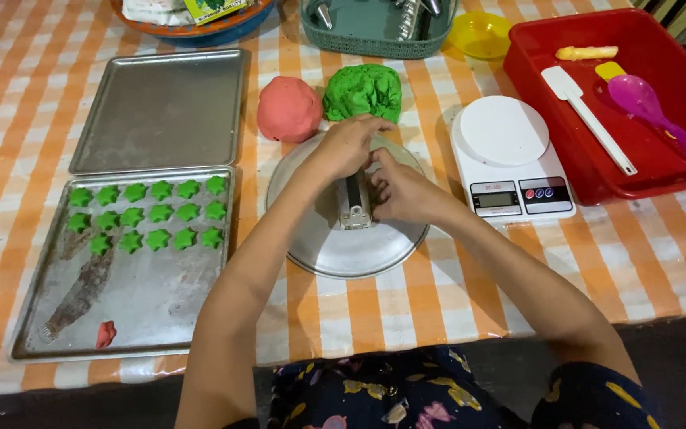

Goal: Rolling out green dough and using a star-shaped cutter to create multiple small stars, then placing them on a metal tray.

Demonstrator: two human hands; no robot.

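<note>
My left hand (345,145) and my right hand (401,191) meet over a round metal plate (343,250) and both grip a small metal press tool (354,205) that stands on it. Just beyond the plate lie a pink dough ball (288,109) and a green dough lump (364,90). To the left, a metal baking tray (136,302) carries several green star-shaped dough pieces (147,215) in rows and one small pink dough piece (105,334) near its front edge.
An empty baking tray (164,107) lies behind the filled one. A white kitchen scale (508,156) stands right of the plate. A red tub (621,159) holds a white spatula (585,114) and a purple spoon (651,111). A yellow bowl (479,35) and a green basket (375,36) sit at the back.
</note>
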